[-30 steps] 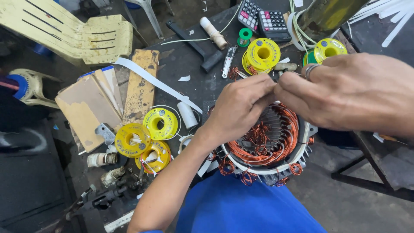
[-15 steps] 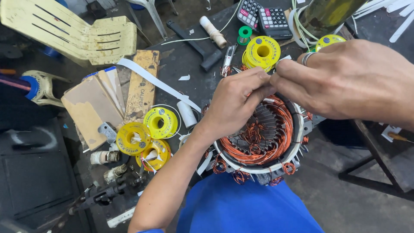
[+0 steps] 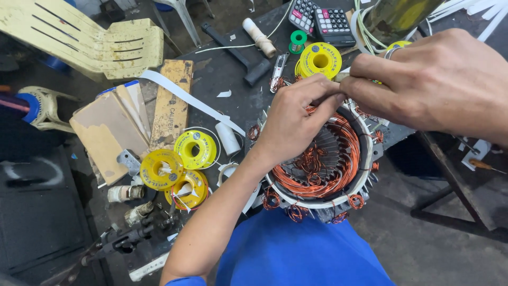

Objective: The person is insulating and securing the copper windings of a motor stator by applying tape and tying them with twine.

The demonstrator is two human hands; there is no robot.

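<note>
1. Up close, the left hand [image 3: 296, 119] and right hand [image 3: 428, 85] meet fingertip to fingertip over the stator's [image 3: 323, 164] far rim.
2. Both pinch narrowly; what they grip is too small to tell.
3. Yellow spools [image 3: 177, 167] lie well left on the bench [image 3: 222, 79].

Light is even and fairly bright, seemingly from above, with soft shadows and no hard glare. The copper windings of the stator [image 3: 323, 159] and the yellow spools [image 3: 180, 164] show crisp and well saturated. The right hand [image 3: 439, 85], close to the lens, looks enlarged and perhaps slightly soft. Wide-angle stretch bends the edges, and the left side by the yellow chair [image 3: 90, 37] falls into dim shadow.
</note>
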